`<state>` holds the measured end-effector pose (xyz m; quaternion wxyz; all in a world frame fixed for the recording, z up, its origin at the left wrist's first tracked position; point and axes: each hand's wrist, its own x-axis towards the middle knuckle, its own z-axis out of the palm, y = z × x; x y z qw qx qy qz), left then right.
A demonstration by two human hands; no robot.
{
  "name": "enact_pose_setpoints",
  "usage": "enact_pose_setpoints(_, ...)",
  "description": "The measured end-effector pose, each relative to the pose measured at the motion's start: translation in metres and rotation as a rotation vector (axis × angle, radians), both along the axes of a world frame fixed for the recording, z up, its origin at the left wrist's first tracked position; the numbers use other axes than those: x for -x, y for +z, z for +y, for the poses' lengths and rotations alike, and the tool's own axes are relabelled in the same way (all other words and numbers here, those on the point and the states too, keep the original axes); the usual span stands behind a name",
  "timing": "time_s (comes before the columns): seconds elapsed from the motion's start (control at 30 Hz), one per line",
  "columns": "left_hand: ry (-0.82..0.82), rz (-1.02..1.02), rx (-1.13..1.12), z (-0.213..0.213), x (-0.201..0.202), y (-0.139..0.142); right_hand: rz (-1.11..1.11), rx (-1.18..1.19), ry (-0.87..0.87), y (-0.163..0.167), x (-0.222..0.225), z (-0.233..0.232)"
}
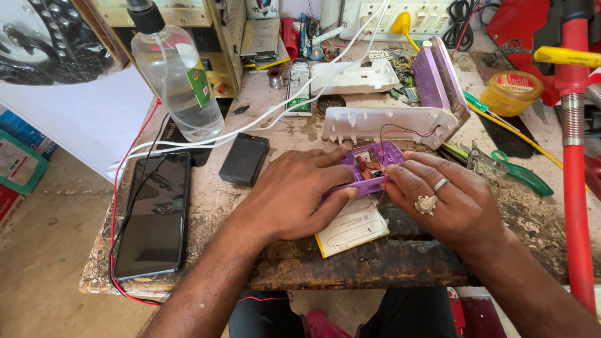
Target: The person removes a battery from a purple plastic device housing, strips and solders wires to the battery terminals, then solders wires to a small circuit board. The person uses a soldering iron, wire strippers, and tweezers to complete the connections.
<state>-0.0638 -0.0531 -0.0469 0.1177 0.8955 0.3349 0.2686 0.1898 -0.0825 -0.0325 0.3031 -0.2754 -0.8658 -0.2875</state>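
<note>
Hands meet over a small purple housing (369,170) near the middle of a worn, stained workbench (400,263). The left hand (294,197) lies palm down along the housing's left side, fingers stretched across its upper edge and thumb pressed against its near edge, so the part is pinched between thumb and fingers. The right hand (447,203), wearing two rings, comes in from the right; its fingertips curl onto the housing's right end and close on it. The housing sits open side up, with a red component and thin wires visible inside. A red wire runs from it up to a white plastic shell (388,124) lying just behind the hands. Beneath the housing and the left thumb lies a flat white and yellow battery pack (352,230), partly covered.

A black rectangular block (245,159) rests just left of the left hand. Farther left, a dark phone (153,216) lies face up near the bench edge. A clear plastic bottle (176,81) stands behind it. To the right of the right hand, green-handled pliers (510,169) lie on the bench, well apart from the housing.
</note>
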Motion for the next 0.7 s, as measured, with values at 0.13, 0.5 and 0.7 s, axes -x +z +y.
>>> enact_pose_setpoints(0.13,0.027,-0.005,-0.099,0.001,-0.001,-0.001,0.064,0.089,-0.022,-0.002,0.002,0.001)
enact_pose_setpoints(0.5,0.116,0.063,-0.317,-0.001,-0.01,-0.007,0.167,0.371,-0.172,-0.009,0.004,0.001)
enact_pose_setpoints(0.7,0.153,0.054,-0.456,-0.001,-0.016,-0.009,0.565,0.746,-0.364,-0.01,0.023,0.011)
